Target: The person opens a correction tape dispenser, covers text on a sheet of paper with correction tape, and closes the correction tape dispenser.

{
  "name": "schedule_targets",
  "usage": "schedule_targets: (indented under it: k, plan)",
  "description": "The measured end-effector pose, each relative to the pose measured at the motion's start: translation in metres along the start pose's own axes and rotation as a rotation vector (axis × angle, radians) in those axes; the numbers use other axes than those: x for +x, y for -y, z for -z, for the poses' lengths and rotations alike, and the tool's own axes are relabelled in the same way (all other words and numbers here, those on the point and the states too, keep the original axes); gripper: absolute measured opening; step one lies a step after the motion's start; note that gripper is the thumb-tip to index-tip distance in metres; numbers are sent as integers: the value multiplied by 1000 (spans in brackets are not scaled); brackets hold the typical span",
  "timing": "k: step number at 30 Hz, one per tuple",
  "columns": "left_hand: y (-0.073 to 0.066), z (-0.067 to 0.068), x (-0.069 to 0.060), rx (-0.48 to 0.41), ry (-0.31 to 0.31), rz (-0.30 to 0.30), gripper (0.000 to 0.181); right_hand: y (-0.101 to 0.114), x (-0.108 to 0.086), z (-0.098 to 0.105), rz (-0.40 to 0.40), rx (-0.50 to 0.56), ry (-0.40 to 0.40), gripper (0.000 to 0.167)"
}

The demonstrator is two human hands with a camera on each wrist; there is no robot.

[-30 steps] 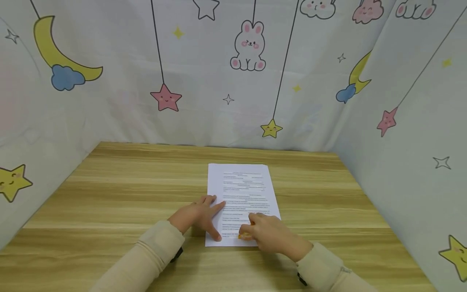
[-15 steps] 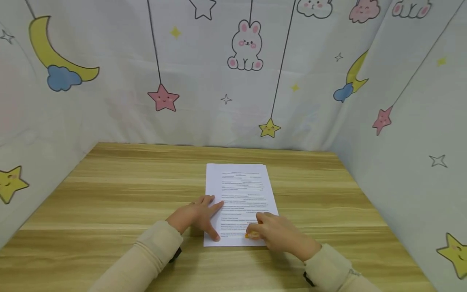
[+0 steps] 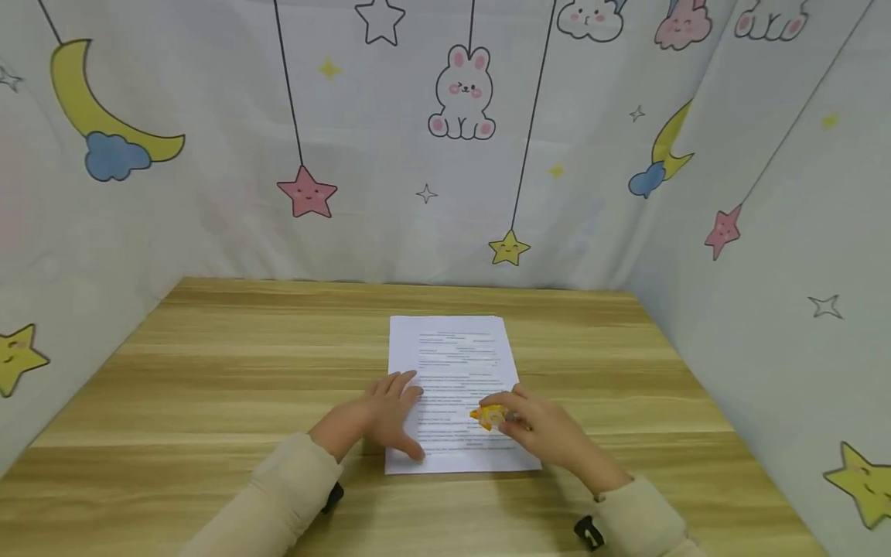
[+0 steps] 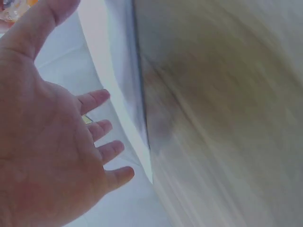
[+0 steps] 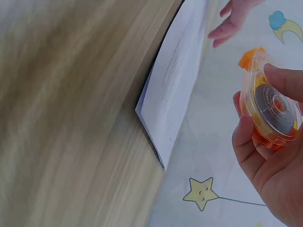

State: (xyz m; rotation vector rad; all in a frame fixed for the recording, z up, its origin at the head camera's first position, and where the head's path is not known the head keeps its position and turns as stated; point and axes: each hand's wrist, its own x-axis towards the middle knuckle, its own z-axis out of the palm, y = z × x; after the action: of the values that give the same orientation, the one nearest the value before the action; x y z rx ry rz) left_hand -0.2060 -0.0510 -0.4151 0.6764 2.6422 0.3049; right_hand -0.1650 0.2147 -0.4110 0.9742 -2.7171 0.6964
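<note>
A correction tape dispenser [image 3: 491, 417], clear with orange and yellow parts, is in my right hand [image 3: 546, 433]. In the right wrist view, thumb and fingers pinch the dispenser [image 5: 275, 109] by its sides, its orange tip [image 5: 251, 57] pointing away from the palm and clear of the page. Below lies a printed sheet of paper [image 3: 445, 456] with white gaps in several text lines. My left hand [image 3: 381, 418] hovers over the sheet's left edge, fingers spread. From the left wrist camera, that hand [image 4: 52, 142] holds nothing, and its fingertips look lifted off the page.
The sheet lies on a wood-grain table [image 3: 244, 371], and other sheets seem to lie under it. White fabric [image 3: 390, 240] printed with stars, moons and a bunny encloses the table at the back and both sides.
The right hand moved rightward along a lower line of the sheet, then rose off it with the correction tape, turning it flatter. The left hand's fingers lifted slightly from the paper.
</note>
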Motion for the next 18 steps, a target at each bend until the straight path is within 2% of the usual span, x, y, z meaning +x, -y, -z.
schedule_targets:
  k: [3,5,9,14,18]
  plan:
    - [-4,1,0,-88,-57,-112,87,0,-1,-3,-55,109,-14,41]
    - [-7,2,0,-171,-115,-185,77,0,0,-7,-63,158,-54,39]
    - [-16,1,1,-316,-204,-294,57,5,5,-13,-77,298,-137,23]
    - [-28,-2,-3,-449,-285,-387,37,15,11,-18,-101,507,-179,20]
    - [-36,-4,-6,-443,-372,-396,25,20,12,-21,-114,564,-176,20]
